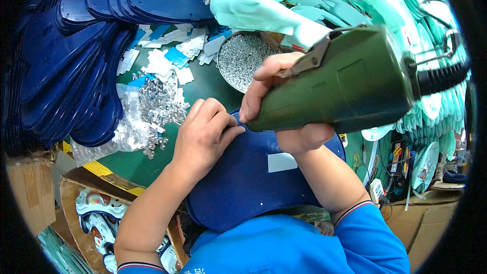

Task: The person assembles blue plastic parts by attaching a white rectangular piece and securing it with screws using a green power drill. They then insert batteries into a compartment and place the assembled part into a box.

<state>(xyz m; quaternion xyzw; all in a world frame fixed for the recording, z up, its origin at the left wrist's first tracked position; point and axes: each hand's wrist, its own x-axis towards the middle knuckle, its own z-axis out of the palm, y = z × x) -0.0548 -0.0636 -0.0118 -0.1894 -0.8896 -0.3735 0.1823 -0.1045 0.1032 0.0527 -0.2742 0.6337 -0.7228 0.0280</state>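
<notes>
In my right hand [304, 139] is a bulky olive-green electric screwdriver [350, 81], with a metal lever on its side and a ribbed black cable sleeve at its back end. My fingers wrap round its body, and its tip is hidden behind my fingers. Below it lies a curved dark blue plastic panel [233, 182], close against my body, bearing a pale rectangular patch [281, 163]. At the panel's far edge my left hand [203, 134] is closed, thumb and fingers pinched together. What sits in that pinch cannot be made out.
Stacked dark blue panels [76, 76] fill the left. Beyond my hands stands a round bowl [220, 66] of small screws, beside white and blue plastic pieces [177, 56] and a bag of metal clips [162, 101]. Mint-green shells [269, 15] pile up at the far right. A carton [71, 208] holds parts.
</notes>
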